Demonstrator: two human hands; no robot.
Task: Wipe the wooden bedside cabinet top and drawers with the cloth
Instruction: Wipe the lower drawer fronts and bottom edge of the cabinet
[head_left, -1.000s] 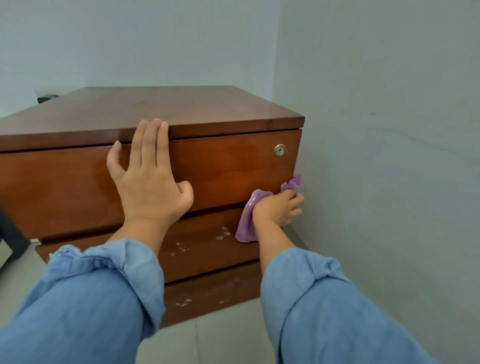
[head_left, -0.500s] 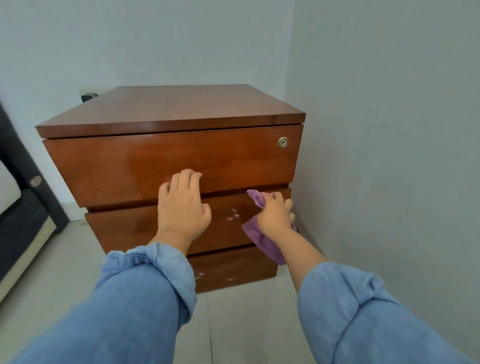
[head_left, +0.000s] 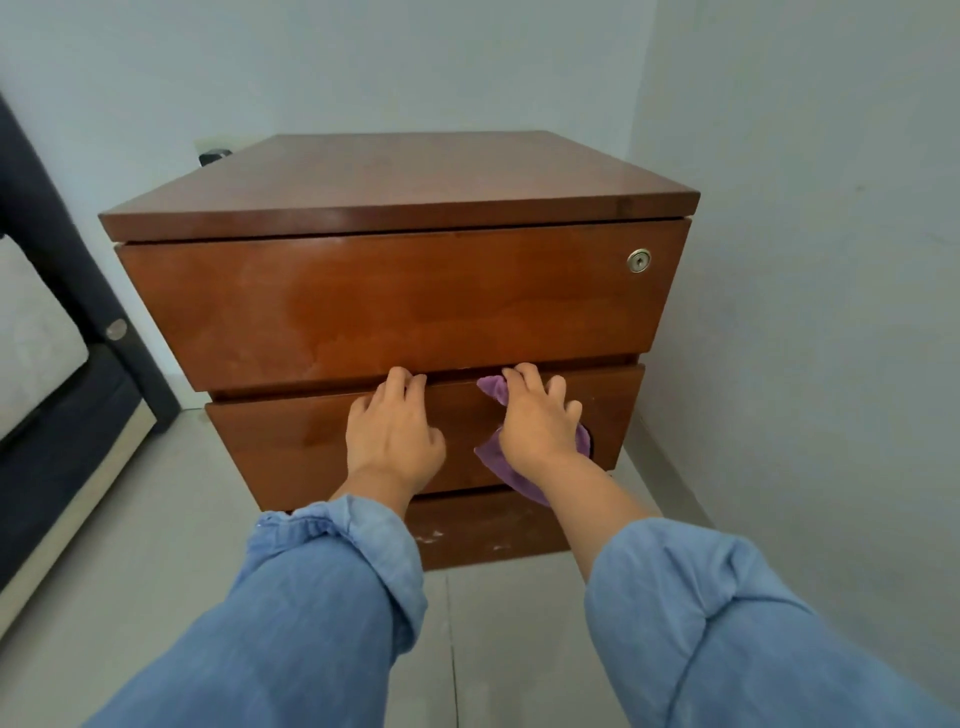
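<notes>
Both hands are placed on the middle drawer (head_left: 291, 447) of the cabinet (head_left: 405, 291), fingertips hooked over its top edge in the gap below the top drawer (head_left: 395, 301). The left hand (head_left: 392, 434) is curled on that edge and carries nothing else. The right hand (head_left: 537, 423) lies just beside it, further from the bed frame (head_left: 57, 249), and the purple cloth (head_left: 498, 460) is pinned beneath its palm against the drawer front, a corner showing above the fingers and a fold hanging below the wrist. The drawer's long axis runs side to side, so a pull would probably come straight toward the person. White flecks (head_left: 431, 538) are seen on the bottom drawer (head_left: 493, 525), which seems unwiped. The wall (head_left: 805, 312) stands close on the lock (head_left: 639, 260) side, and sideways strokes there may be cramped.
</notes>
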